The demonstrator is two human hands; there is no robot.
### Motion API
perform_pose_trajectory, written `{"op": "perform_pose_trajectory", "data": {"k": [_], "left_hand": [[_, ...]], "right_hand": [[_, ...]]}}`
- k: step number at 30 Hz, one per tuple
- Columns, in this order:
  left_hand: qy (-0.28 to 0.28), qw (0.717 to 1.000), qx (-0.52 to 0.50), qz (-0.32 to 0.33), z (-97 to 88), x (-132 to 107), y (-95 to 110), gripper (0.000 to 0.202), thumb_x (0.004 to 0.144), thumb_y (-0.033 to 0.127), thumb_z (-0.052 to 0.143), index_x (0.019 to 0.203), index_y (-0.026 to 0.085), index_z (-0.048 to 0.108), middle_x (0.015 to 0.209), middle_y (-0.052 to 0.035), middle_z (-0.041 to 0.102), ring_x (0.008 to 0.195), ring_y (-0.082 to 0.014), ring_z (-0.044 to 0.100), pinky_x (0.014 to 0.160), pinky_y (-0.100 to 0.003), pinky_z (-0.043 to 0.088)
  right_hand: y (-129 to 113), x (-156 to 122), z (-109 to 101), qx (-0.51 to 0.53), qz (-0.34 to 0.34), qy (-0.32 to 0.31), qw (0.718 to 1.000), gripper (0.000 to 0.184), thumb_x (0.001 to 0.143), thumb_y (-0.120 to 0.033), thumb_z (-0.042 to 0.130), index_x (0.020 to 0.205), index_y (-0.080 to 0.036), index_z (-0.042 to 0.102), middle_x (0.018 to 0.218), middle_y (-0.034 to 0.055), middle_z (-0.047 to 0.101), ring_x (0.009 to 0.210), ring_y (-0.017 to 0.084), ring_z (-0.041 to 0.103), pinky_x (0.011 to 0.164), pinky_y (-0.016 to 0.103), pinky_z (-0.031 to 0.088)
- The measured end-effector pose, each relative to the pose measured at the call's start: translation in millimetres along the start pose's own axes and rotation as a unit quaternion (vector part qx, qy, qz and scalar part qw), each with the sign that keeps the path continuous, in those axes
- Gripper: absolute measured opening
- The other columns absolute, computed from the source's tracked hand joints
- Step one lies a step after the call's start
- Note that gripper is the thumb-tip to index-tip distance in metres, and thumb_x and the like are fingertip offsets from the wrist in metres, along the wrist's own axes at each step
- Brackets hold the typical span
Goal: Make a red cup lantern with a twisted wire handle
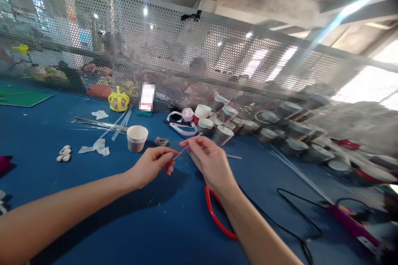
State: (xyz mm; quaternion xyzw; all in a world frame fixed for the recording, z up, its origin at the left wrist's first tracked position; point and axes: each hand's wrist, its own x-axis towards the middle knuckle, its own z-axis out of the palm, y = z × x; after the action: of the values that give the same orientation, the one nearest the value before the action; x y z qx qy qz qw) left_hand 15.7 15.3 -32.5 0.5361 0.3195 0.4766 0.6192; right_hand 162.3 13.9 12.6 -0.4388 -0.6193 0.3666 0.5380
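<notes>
At the far left, we see a green mat [25, 94] on the blue table [149, 232], in front of a mesh screen [158, 62]. Nearer to us, two white pieces [64, 154] sit close together, with a white scrap [98, 148] to their right. Behind these lie a bundle of thin rods [93, 124] and some pale strips [124, 122], and a yellow crown-shaped thing [118, 102] stands near the screen. A cup [137, 140] stands upright at the right end of the rods, and a lit phone [146, 98] is propped behind it.

Our left hand [154, 162] pinches one end of a thin strand [180, 153] between thumb and fingers. A small coil of string [161, 141] lies just beyond that hand. The strand slants up to the right, off the table, in the gap between our hands. Our right hand [212, 161] pinches its other side between thumb and forefinger; its far tip is too blurred to tell.

A red handle [213, 213] lies on the table, partly hidden by our right forearm. Beyond the right hand, many cups [223, 134] lie tilted in a heap against the screen. Farther right, a black cord [292, 232] loops near a blurred purple thing [351, 223].
</notes>
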Motion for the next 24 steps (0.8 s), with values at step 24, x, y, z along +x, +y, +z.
{"op": "perform_pose_trajectory", "data": {"k": [24], "left_hand": [[-0.062, 0.738, 0.548, 0.388, -4.3, -13, 44, 0.012, 0.082, 0.012, 0.044, 0.079, 0.012, 0.056, 0.075, -0.0064, 0.063, 0.071, -0.0136, 0.055, 0.068, -0.026, 0.046]], "right_hand": [[3, -37, -8, -0.046, 0.105, -0.099, 0.988, 0.017, 0.075, -0.033, 0.053, 0.081, -0.016, 0.052, 0.062, -0.0019, 0.053, 0.039, 0.004, 0.038, 0.033, 0.017, 0.028]]}}
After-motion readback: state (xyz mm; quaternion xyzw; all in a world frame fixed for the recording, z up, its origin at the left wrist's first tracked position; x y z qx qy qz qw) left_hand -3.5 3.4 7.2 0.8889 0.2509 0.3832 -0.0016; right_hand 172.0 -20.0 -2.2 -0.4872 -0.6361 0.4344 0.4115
